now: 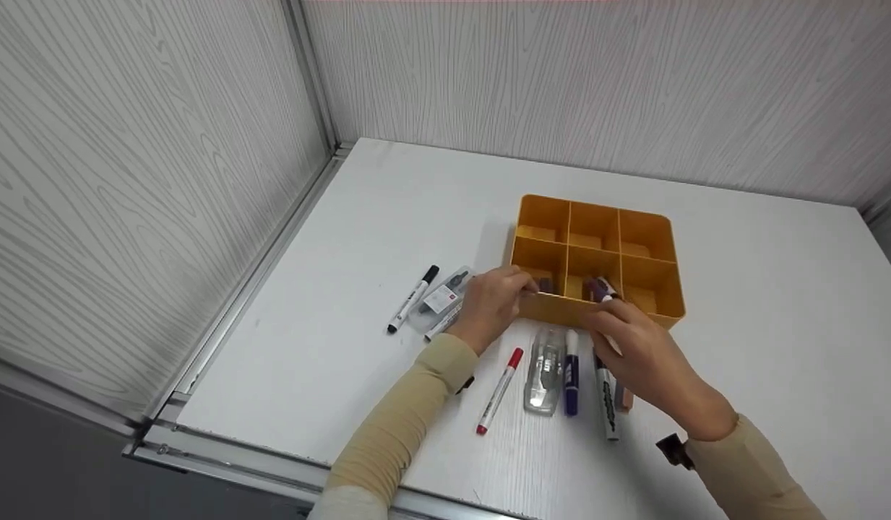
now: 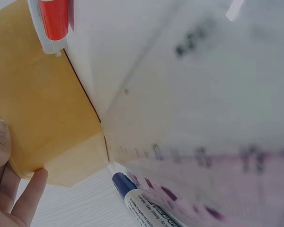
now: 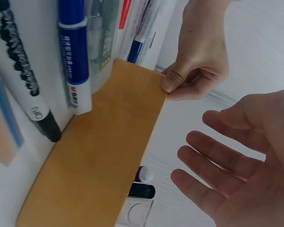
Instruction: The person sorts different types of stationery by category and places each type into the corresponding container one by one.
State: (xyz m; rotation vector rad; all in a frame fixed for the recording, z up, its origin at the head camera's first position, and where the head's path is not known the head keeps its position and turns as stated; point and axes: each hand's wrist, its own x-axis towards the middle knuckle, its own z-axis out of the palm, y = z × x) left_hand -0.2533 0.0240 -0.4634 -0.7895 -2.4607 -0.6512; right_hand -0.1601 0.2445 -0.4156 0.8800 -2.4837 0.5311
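An orange box with several compartments stands on the white table. My left hand pinches the rim at its near left corner, thumb and fingers on either side of the wall in the right wrist view. Beside the near wall, my right hand has loosely spread fingers and holds nothing, as the right wrist view shows. Close to its fingertips in the head view, a purple item leans in the front middle compartment. A dark item lies in the front left compartment, its kind unclear.
Before the box lie a red-capped pen, a clear plastic pack, a blue marker, a black-and-white marker and a partly hidden orange block. To the left lie a black-capped marker and a labelled clear pack.
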